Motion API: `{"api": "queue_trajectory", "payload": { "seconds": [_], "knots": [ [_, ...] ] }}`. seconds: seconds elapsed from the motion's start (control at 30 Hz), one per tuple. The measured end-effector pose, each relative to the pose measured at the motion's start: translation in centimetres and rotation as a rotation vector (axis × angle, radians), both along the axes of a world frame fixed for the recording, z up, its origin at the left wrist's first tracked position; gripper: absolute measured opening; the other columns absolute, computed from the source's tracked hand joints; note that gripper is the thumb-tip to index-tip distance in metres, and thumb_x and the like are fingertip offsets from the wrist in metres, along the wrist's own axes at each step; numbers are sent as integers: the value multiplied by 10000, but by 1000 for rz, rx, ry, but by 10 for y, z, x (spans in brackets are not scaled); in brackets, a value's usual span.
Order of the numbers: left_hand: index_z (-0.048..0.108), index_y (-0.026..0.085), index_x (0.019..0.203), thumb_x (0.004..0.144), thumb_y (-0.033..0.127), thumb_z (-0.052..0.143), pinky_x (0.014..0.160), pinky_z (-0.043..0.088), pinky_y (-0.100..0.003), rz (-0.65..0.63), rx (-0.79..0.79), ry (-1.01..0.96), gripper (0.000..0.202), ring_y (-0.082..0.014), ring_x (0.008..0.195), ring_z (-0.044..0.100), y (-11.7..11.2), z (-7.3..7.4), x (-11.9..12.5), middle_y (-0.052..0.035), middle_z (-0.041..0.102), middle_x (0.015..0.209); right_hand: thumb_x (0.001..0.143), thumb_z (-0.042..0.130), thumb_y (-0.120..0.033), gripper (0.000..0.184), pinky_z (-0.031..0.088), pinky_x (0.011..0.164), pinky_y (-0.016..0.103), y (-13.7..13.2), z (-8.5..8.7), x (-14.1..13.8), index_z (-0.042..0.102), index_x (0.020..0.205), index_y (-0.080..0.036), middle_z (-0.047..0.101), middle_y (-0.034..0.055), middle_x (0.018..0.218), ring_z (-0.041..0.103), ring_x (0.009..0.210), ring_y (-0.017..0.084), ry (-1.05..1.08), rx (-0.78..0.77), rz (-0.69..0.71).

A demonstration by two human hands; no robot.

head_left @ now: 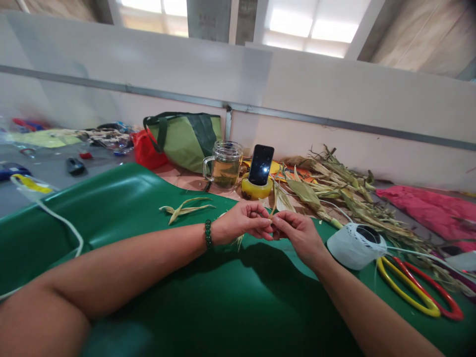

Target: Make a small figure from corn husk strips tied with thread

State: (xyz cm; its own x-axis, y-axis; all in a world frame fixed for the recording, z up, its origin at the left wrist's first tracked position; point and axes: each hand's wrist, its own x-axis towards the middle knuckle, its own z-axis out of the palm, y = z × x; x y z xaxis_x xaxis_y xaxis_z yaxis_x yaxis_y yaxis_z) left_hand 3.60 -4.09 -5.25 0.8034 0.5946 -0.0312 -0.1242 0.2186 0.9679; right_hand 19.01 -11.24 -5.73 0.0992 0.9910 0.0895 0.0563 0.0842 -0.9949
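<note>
Both of my hands meet over a green sheet on the table. My left hand, with a green bead bracelet on its wrist, pinches a dried leaf strip that rises between the fingers. My right hand pinches the same strip from the other side, fingers closed. A frayed end hangs below my left hand. Loose dried leaf strips lie on the sheet to the left. A pile of dried leaves and stalks lies to the right behind my hands.
A white thread spool and red and yellow scissor handles sit at the right. Behind my hands stand a glass mug of tea, a phone on a yellow stand, a green bag and pink cloth.
</note>
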Motion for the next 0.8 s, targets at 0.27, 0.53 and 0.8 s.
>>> {"api": "queue_trajectory", "payload": {
  "seconds": [0.27,0.53,0.8],
  "knots": [
    [508,138,758,555,472,820,550,475,-214,1,10,7,500,-130,560,660,0,-2,0,-13,675,634,596,762,-559,424,478,534,252,0,0,-2,632,661,-161,618,-1,567,547,500,103,9,15,20],
    [519,143,777,690,534,703,520,434,-193,89,20,80,441,-106,566,637,-1,3,1,-8,655,638,566,740,-620,488,451,499,247,2,0,-3,607,631,-155,593,1,550,515,470,95,-69,13,-64],
    [554,124,721,656,338,770,598,463,-217,98,58,60,311,-91,584,615,3,-6,3,-1,636,639,610,693,-634,485,482,501,258,0,-1,-4,617,641,-156,606,17,552,538,469,110,-198,62,-109]
  ]
}}
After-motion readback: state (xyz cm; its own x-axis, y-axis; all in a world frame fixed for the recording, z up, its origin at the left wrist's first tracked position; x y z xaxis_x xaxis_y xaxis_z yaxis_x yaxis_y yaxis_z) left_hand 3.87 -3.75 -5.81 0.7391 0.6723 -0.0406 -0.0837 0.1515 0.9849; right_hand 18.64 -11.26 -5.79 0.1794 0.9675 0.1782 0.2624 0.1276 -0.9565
